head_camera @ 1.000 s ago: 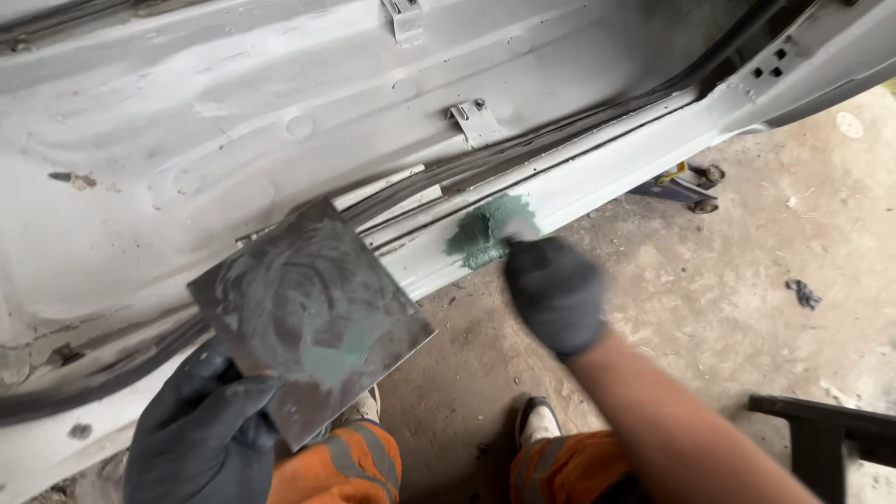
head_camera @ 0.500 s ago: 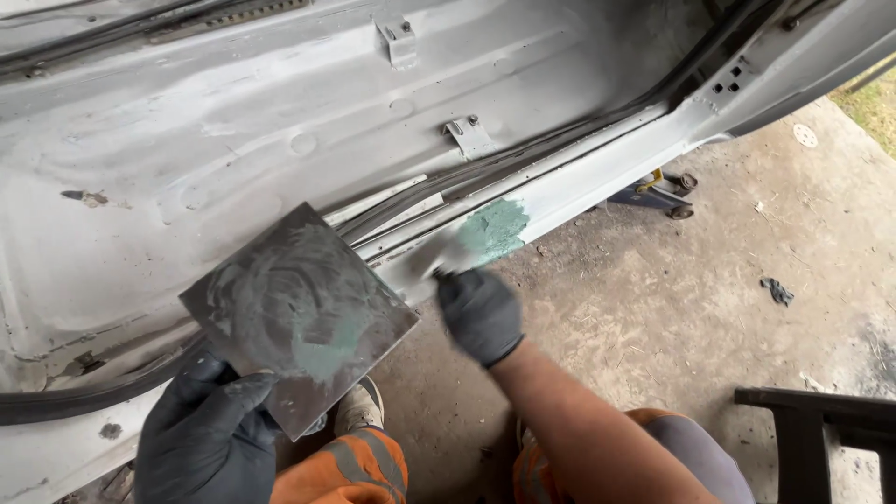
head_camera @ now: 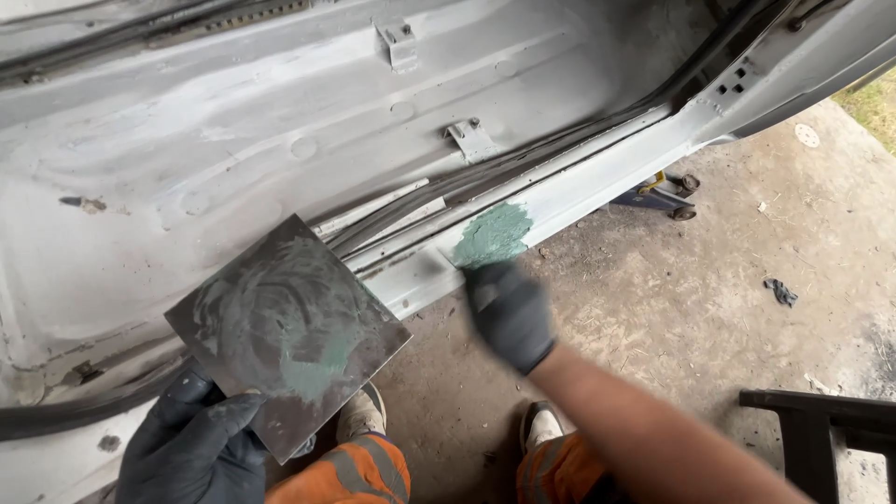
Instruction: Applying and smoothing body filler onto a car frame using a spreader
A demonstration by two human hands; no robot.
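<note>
Below green filler patch [head_camera: 493,235], right hand [head_camera: 511,315]; left hand [head_camera: 194,448] holds square board [head_camera: 287,332].

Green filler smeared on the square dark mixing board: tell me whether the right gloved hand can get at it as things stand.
Probably yes. The green filler lies uncovered on the upturned square dark mixing board, which the left gloved hand holds by its lower corner. The right gloved hand is beside it, with nothing between them.
</note>
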